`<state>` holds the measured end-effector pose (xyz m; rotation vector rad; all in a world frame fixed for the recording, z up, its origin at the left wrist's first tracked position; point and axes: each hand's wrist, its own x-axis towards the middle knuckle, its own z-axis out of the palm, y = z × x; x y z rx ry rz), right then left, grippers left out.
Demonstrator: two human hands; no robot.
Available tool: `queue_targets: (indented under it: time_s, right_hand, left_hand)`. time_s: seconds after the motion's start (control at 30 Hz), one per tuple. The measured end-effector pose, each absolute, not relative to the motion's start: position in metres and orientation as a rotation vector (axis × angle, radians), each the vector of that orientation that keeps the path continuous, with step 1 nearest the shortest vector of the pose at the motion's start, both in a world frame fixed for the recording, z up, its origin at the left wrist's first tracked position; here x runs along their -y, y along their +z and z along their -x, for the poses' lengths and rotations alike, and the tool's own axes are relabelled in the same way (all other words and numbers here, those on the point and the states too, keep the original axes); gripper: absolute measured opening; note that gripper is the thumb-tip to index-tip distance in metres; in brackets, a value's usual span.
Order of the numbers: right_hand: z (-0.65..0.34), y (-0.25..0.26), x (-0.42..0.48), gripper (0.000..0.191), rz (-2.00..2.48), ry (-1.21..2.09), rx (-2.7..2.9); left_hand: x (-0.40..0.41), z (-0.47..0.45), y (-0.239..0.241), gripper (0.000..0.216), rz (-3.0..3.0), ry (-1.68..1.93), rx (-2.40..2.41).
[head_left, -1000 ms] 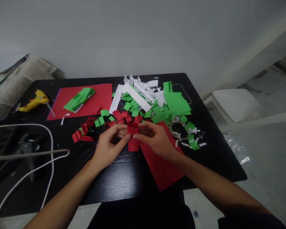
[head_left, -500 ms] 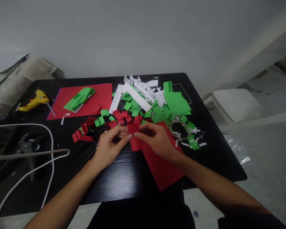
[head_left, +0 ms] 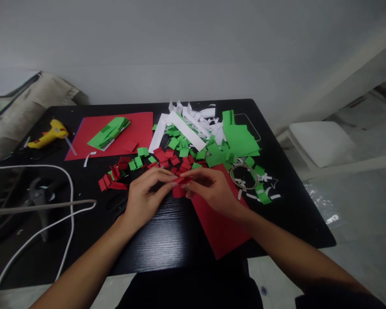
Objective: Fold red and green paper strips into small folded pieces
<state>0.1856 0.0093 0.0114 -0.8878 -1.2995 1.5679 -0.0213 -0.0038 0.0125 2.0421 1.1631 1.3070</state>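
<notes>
My left hand [head_left: 147,196] and my right hand [head_left: 209,189] meet over the middle of the black table [head_left: 161,240]. Both pinch one small red paper strip [head_left: 179,187] between fingertips; it is folded over, lying flatter between the hands. Under my right hand lies a larger red paper sheet [head_left: 219,223]. Just beyond my fingers is a scatter of small red paper pieces [head_left: 170,158] and green paper pieces [head_left: 186,150]. More folded red bits [head_left: 111,180] lie left of my left hand.
White paper strips [head_left: 189,124], green sheets [head_left: 239,139] and a tape ring [head_left: 243,175] lie at the back right. A red sheet [head_left: 138,128] with green strips [head_left: 109,133] and a yellow glue gun [head_left: 48,133] sit back left. White cable [head_left: 69,189] and scissors [head_left: 38,197] at left.
The red strip stood taller between my fingers; now it is folded down lower and flatter. Both hands have stayed in place, fingers closing in over it.
</notes>
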Motion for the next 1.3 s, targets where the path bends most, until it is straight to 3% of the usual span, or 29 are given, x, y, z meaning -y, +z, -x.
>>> queue_targets:
  time_s: [0.2, 0.53, 0.67, 1.3]
  right_hand:
    - [-0.188, 0.009, -0.015, 0.017, 0.807, 1.824, 1.14]
    - [-0.186, 0.01, -0.007, 0.016, 0.918, 1.424, 1.316]
    - [-0.187, 0.012, -0.006, 0.016, 0.911, 1.37, 1.365]
    - [-0.185, 0.014, -0.007, 0.01, 0.981, 1.412, 1.32]
  left_hand:
    - [0.005, 0.021, 0.014, 0.013, -2.071, 1.331, -1.152]
    - [0.008, 0.019, 0.013, 0.025, -1.929, 1.319, -1.239]
    - [0.009, 0.019, 0.018, 0.019, -1.968, 1.251, -1.142]
    - [0.013, 0.017, 0.019, 0.012, -1.859, 1.232, -1.208]
